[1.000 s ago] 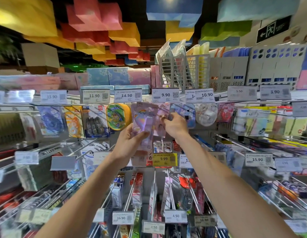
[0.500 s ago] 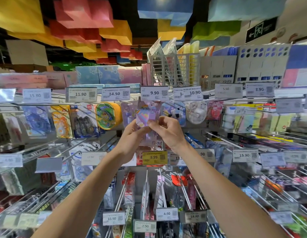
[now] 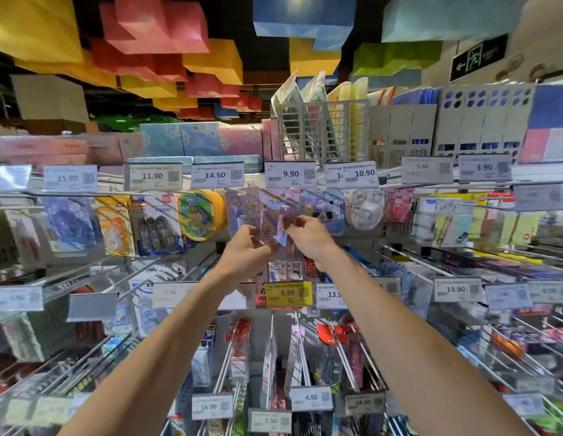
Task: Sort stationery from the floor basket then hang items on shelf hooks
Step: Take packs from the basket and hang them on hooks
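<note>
Where the top hook row starts at far left, a 15.90 tag (image 3: 69, 177) sits above a blue pack (image 3: 69, 221). Next right: 11.90 tag (image 3: 153, 176) over an orange pack (image 3: 115, 228) and a dark pack (image 3: 157, 228). Green round packs (image 3: 198, 215) hang beside these. A purple pack (image 3: 237, 209) hangs under the 14.50 tag (image 3: 217, 175).

Left hand (image 3: 245, 247): forearm enters from the lower left and is raised up and forward. Back of hand faces the camera, fingers curled. It pinches the lower left edge of the cartoon pack (image 3: 275, 221).

Cartoon pack: clear, pink-purple, rainbow figure on the front, roughly upright, held between both hands. Its top reaches just beneath the 9.90 tag (image 3: 289, 174), and it overlaps the purple pack's right edge. Cannot tell whether its hang hole is on a hook. A yellow 9.99 tag (image 3: 288, 293) is on the row below, between the two wrists.

Right hand (image 3: 308, 237): forearm enters from the lower right, raised likewise. Thumb and forefinger are closed on the pack's right edge, the other fingers curled behind. The two hands are near each other, not touching.

Further right: 10.90 tag (image 3: 352, 174) over a white round pack (image 3: 365, 209), then a pink pack (image 3: 398, 204).
</note>
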`<state>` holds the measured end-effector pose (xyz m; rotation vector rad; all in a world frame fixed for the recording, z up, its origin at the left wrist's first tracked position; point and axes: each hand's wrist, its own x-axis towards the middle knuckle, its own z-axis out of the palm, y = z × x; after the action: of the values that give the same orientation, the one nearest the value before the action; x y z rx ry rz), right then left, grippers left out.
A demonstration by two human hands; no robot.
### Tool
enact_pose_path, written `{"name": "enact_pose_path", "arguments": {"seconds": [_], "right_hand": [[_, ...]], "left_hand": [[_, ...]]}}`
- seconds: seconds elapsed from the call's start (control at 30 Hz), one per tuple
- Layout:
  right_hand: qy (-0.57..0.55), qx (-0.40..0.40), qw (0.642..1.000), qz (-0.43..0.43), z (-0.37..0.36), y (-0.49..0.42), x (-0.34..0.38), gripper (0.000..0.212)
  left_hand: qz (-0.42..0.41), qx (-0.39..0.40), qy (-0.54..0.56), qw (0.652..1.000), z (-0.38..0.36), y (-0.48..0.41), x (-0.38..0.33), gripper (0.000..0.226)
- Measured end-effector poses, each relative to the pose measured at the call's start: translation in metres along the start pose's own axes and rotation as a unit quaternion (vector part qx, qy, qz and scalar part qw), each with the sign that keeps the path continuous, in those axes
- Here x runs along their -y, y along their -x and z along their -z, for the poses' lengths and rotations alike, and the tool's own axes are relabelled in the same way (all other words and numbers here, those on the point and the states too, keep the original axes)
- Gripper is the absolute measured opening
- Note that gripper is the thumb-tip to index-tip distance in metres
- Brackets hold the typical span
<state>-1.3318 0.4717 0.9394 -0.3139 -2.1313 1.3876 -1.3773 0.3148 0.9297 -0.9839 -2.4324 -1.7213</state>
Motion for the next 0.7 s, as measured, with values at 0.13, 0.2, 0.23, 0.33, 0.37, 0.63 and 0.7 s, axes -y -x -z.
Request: {"name": "enact_pose_path", "arguments": {"seconds": [0.13,0.2,0.23,0.33,0.37,0.63,0.7], "right_hand": [[0.06,0.019,0.997,-0.043,-0.009,-0.011,0.008,0.033],[0.089,0.022,0.994,-0.065,-0.009,-0.012,0.015,0.032],[0.095,0.02,0.992,-0.075,-0.009,-0.012,0.016,0.029],[0.14,-0.001,0.987,-0.084,-0.008,-0.012,0.013,0.039],[0.164,-0.007,0.983,-0.084,-0.007,-0.01,0.01,0.043],[0.257,-0.027,0.966,-0.017,0.003,0.041,0.008,0.03],[0.258,-0.026,0.966,0.011,0.006,0.06,0.008,0.031]], "left_hand": [[-0.01,-0.013,-0.053,0.998,0.006,0.0,0.006,0.038],[-0.015,-0.005,-0.065,0.998,0.009,0.001,0.009,0.036],[-0.019,0.0,-0.07,0.997,0.011,0.003,0.01,0.035],[-0.037,0.005,-0.092,0.995,0.017,0.006,0.012,0.04],[-0.044,0.002,-0.103,0.994,0.019,0.007,0.013,0.042],[-0.114,0.03,-0.21,0.971,0.029,0.026,0.022,0.042],[-0.146,0.039,-0.222,0.963,0.028,0.034,0.024,0.04]]}}
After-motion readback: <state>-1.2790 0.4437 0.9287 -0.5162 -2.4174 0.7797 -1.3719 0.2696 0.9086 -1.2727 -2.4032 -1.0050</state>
